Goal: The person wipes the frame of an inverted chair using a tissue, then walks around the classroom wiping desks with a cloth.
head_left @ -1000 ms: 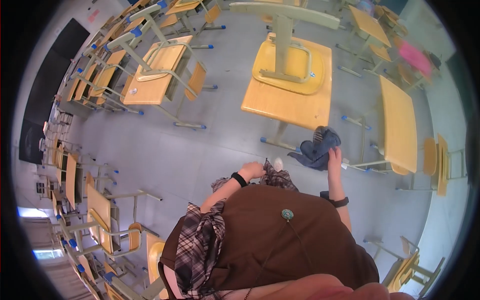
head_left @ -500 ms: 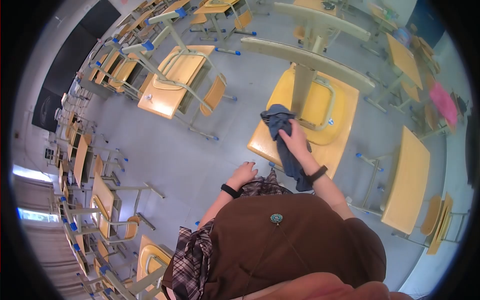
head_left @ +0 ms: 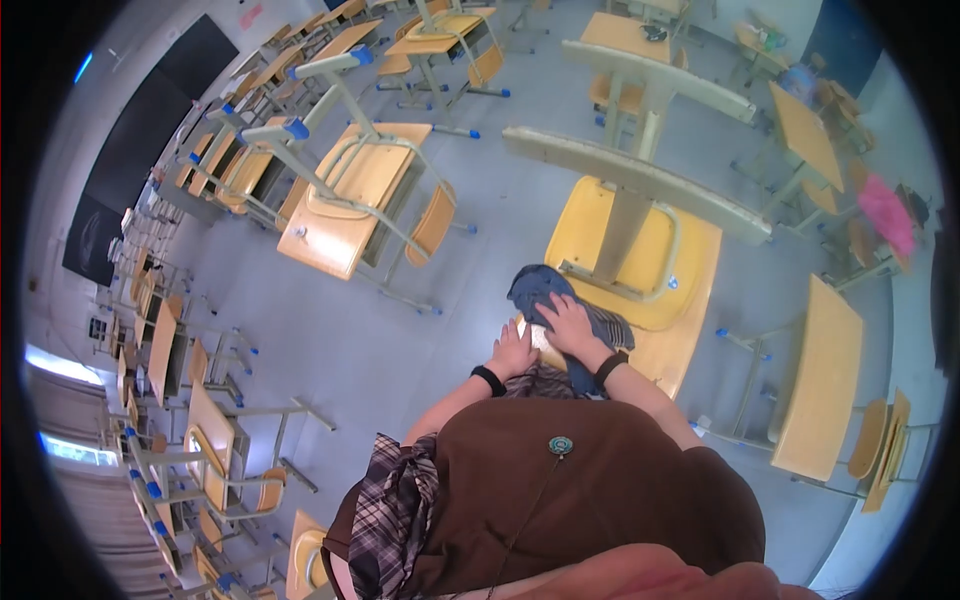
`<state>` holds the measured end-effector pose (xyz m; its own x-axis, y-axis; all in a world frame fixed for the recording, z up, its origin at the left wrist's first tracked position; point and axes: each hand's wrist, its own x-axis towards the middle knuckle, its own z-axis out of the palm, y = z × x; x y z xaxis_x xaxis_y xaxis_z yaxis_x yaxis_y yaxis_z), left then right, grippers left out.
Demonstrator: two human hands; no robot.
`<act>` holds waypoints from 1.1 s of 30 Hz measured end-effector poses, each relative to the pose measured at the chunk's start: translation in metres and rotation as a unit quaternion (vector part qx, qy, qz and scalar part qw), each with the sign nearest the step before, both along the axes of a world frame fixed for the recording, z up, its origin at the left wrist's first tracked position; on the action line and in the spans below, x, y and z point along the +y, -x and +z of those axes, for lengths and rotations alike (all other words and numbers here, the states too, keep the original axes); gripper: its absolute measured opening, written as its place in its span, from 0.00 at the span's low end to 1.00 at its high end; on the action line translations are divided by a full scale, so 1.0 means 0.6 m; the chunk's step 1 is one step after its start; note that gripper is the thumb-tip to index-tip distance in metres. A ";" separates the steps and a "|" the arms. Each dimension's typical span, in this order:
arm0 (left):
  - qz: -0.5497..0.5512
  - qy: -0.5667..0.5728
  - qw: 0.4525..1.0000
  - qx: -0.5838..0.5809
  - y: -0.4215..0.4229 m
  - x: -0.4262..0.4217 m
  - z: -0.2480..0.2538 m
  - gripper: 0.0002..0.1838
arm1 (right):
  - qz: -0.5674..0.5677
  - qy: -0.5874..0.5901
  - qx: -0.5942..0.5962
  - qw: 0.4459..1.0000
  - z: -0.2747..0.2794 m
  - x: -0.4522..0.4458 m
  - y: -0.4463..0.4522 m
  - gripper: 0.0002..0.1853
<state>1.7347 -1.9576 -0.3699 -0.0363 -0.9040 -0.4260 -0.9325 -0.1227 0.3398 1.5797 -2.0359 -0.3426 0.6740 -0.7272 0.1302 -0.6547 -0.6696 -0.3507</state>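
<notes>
A dark blue cloth with a striped part (head_left: 538, 284) lies bunched on the near left part of the yellow wooden desk (head_left: 668, 352) in front of me. My right hand (head_left: 570, 328) rests on top of the cloth, its fingers spread over it. Beside it, my left hand (head_left: 512, 352) touches the desk's near left corner with fingers stretched out and nothing in it. An upturned yellow chair (head_left: 590, 225) sits on the same desk, its metal legs and foot bars pointing up towards me. Part of the cloth hangs down past my right wrist.
To the left stands another desk (head_left: 325, 240) with an upturned chair on it. A bare-topped desk (head_left: 820, 380) stands on the right. Several more desks and chairs fill the room, with a blackboard (head_left: 150, 130) at the far left. Grey floor (head_left: 400, 340) runs between the rows.
My left hand has moved forward and right onto the desk's edge. My right hand has come back towards me with the cloth and now lies spread on it. The view has tilted slightly.
</notes>
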 end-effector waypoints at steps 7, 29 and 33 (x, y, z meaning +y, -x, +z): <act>0.005 -0.093 0.996 0.012 -0.001 -0.011 0.012 0.40 | -0.059 -0.042 0.070 0.995 0.011 -0.010 -0.018 0.24; 0.017 -0.041 0.997 -0.064 0.009 -0.004 0.001 0.43 | -0.377 -0.164 0.017 0.911 0.027 0.117 0.307 0.21; -0.013 -0.127 0.991 -0.044 0.001 -0.037 0.016 0.45 | -0.428 -0.173 0.006 0.887 0.005 0.115 0.362 0.22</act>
